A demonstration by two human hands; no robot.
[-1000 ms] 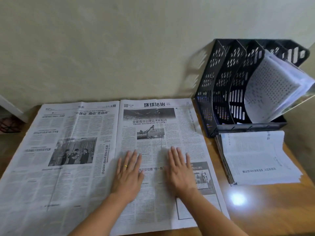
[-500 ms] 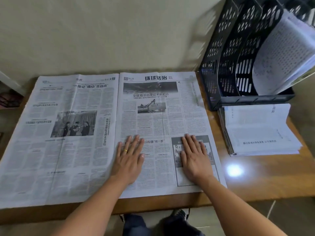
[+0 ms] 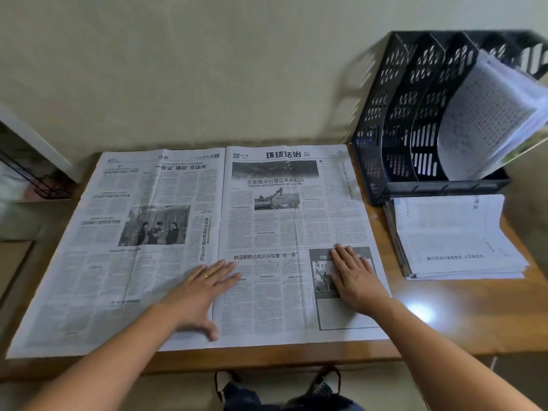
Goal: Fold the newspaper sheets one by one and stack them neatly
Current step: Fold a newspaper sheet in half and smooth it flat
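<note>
Both my left hand [image 3: 198, 292] and right hand [image 3: 354, 277] lie flat, fingers straight, on the wide black-and-white printed newspaper sheet [image 3: 154, 247], spread unfolded across the brown wooden table [image 3: 462, 315]. Folding hasn't begun; 1 pile of folded white papers [image 3: 456, 235] waits near its right edge.

file rack [image 3: 421, 120] cut off at right edge, newspaper [image 3: 184, 232] small print unreadable

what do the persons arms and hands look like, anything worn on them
Both forearms are bare as far as the picture shows, with no sleeves, watch or bracelet in view. The left hand wears a thin gold-coloured ring on one of its fingers. The right hand shows no ring or other item. No gloves on either hand.
</note>
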